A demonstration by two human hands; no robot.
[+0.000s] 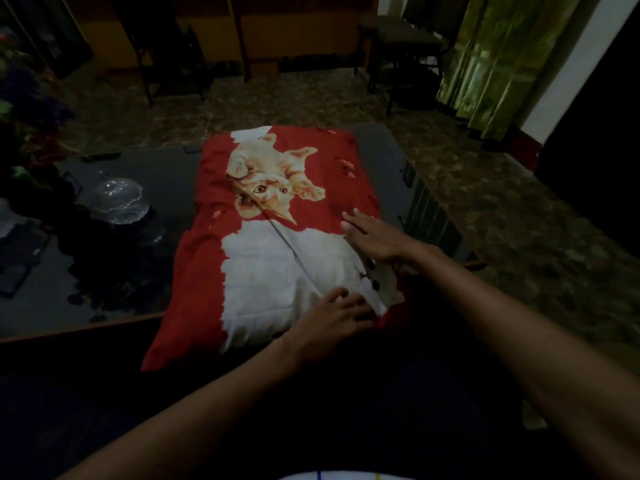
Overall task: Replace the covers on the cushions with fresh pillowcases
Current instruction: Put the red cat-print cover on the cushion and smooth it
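Note:
A cushion in a red pillowcase (273, 237) printed with an orange kitten and a white patch lies flat on a dark glass table (173, 174). Its near end hangs over the table's front edge. A long crease runs down the middle of the case. My right hand (372, 237) lies flat on the case's right side, fingers straight. My left hand (341, 311) sits at the near end with fingers curled into the fabric beside a row of dark buttons (372, 275).
A clear glass bowl (119, 199) stands on the table to the left, next to dark artificial flowers (31, 109). Beyond the table are a patterned floor, chair legs (388, 64) and a green curtain (502, 57) at the right.

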